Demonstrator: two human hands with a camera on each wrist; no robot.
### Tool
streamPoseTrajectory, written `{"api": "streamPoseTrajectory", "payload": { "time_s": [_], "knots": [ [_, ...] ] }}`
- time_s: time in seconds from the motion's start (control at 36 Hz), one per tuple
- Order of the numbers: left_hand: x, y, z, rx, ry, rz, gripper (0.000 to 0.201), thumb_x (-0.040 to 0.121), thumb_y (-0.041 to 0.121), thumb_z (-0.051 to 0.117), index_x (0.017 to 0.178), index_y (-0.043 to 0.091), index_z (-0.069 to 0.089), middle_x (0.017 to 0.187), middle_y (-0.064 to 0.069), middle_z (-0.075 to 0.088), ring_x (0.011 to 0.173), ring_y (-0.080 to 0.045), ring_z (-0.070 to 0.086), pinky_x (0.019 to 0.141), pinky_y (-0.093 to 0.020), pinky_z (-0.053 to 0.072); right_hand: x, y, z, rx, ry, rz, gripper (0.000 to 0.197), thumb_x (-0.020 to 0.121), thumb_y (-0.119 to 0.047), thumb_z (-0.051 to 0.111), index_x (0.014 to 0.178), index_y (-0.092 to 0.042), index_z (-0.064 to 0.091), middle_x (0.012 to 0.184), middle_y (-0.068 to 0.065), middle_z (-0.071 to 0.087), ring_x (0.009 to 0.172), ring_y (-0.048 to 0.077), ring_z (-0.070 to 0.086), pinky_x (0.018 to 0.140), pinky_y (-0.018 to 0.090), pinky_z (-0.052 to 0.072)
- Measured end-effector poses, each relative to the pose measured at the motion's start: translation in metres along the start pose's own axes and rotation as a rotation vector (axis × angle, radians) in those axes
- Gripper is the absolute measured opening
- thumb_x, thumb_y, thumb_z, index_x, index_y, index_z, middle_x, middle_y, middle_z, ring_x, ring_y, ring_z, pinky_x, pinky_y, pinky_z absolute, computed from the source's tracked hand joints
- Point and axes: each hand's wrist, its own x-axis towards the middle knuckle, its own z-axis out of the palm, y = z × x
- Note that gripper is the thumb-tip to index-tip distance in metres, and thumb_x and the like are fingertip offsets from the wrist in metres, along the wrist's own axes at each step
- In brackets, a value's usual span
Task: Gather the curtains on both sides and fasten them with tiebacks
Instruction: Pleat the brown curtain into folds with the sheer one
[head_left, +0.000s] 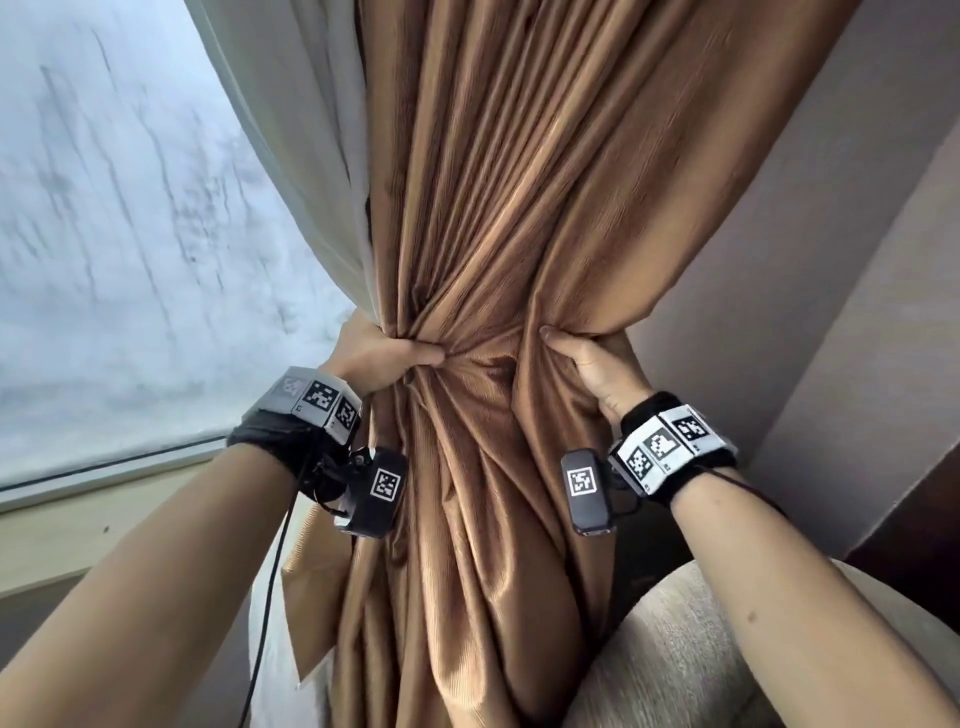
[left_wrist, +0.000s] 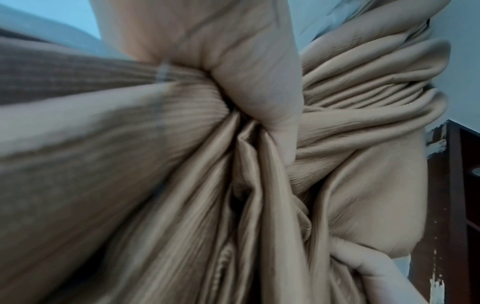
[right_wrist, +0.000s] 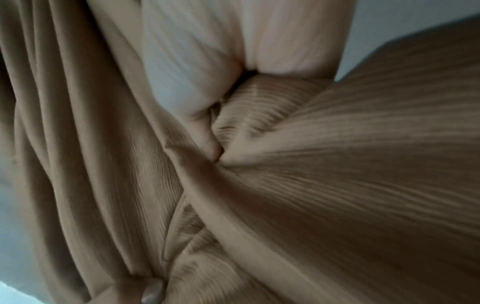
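Fingers of both hands hidden behind curtain (head_left: 483, 218) folds.

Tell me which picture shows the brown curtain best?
The head view: it shows the whole brown curtain bunched between the left hand and right hand. The two wrist views only show blurry close-up folds and fingers.

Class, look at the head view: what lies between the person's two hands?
A cinched waist of the brown curtain, which the left hand and right hand grip from either side. No tieback shows there.
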Motion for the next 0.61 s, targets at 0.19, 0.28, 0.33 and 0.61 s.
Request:
{"api": "streamPoseTrajectory", "payload": {
  "time_s": [0.19, 0.28, 0.33, 0.61],
  "knots": [
    [-0.006, 0.002, 0.009, -0.018, 0.011, -0.009, 0.071, 0.055, 0.012, 0.089, 0.122, 0.016, 0.064, 0.107, 0.005, 0.064, 0.104, -0.016, 0.059, 0.092, -0.026, 0.042, 0.002, 0.003, 0.011, -0.103, 0.085, 0.074, 0.036, 0.088, -0.034, 0.066, 0.115, -0.010, 0.065, 0.114, 0.003, 0.069, 0.109, 0.022, 0.064, 0.101, 0.038, 0.048],
    [-0.011, 0.003, 0.013, -0.018, 0.017, 0.006, 0.068, 0.060, 0.009, 0.088, 0.123, 0.016, 0.064, 0.106, 0.005, 0.062, 0.102, -0.015, 0.057, 0.092, -0.025, 0.042, 0.005, 0.000, 0.015, -0.153, 0.190, 0.092, 0.045, 0.091, -0.038, 0.061, 0.120, -0.004, 0.062, 0.123, 0.009, 0.066, 0.117, 0.025, 0.060, 0.102, 0.033, 0.045],
    [-0.015, 0.005, 0.016, -0.034, 0.015, 0.015, 0.068, 0.060, 0.008, 0.088, 0.122, 0.016, 0.063, 0.106, 0.004, 0.062, 0.103, -0.016, 0.058, 0.093, -0.026, 0.043, 0.006, -0.002, 0.018, -0.248, 0.234, 0.108, 0.053, 0.092, -0.042, 0.057, 0.124, 0.000, 0.057, 0.130, 0.017, 0.060, 0.124, 0.032, 0.054, 0.103, 0.036, 0.043],
    [-0.034, 0.006, 0.027, -0.120, 0.012, 0.057, 0.061, 0.056, 0.011, 0.088, 0.109, 0.026, 0.062, 0.102, 0.004, 0.063, 0.099, -0.016, 0.059, 0.085, -0.027, 0.045, -0.014, -0.005, 0.042, -0.064, -0.071, 0.115, 0.044, 0.065, -0.015, 0.052, 0.105, -0.001, 0.065, 0.107, 0.012, 0.069, 0.104, 0.029, 0.062, 0.092, 0.044, 0.050]
  ]
}}
